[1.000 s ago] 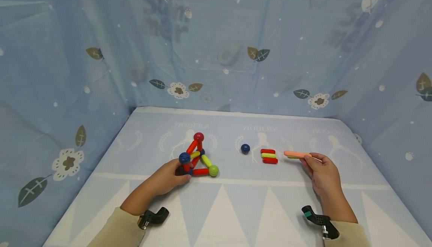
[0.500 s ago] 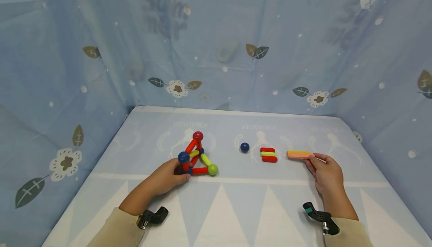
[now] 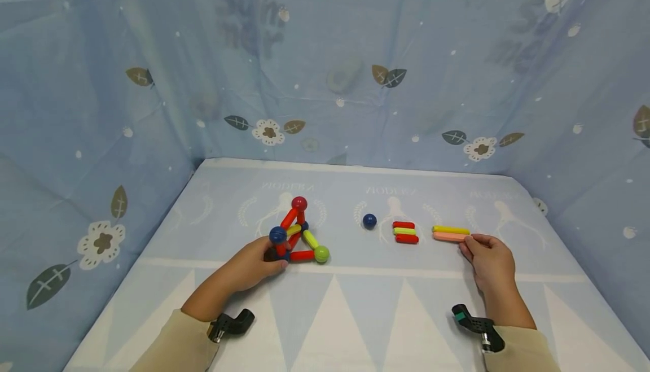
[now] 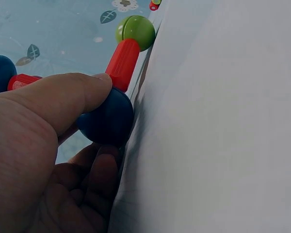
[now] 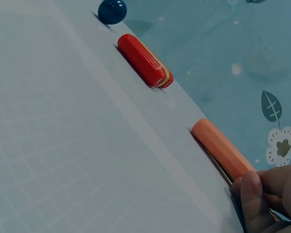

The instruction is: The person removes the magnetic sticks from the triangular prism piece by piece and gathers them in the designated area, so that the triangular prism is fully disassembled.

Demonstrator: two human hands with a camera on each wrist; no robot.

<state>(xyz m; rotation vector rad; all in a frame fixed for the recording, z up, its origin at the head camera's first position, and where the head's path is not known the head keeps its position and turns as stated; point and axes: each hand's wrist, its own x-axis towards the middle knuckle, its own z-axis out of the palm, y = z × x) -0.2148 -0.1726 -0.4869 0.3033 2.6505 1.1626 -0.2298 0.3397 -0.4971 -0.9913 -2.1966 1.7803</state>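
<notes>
My left hand grips the near left corner of a frame built from magnetic rods and balls. Thumb and fingers hold its lower blue ball, beside a red rod that runs to a light green ball. A red ball tops the back of the frame, and another blue ball stands above the gripping hand. At the right, my right hand pinches the right end of a longer orange rod. A yellow rod lies alongside it on the far side.
Between the hands sit a loose blue ball and a row of short rods: a red rod in front, a yellow-green rod in the middle, a red rod behind. A patterned curtain hangs behind the table.
The right hand has turned and lowered its rods slightly, so the yellow one now shows fully behind the orange one. My left hand keeps its grip on the frame, nearly still.
</notes>
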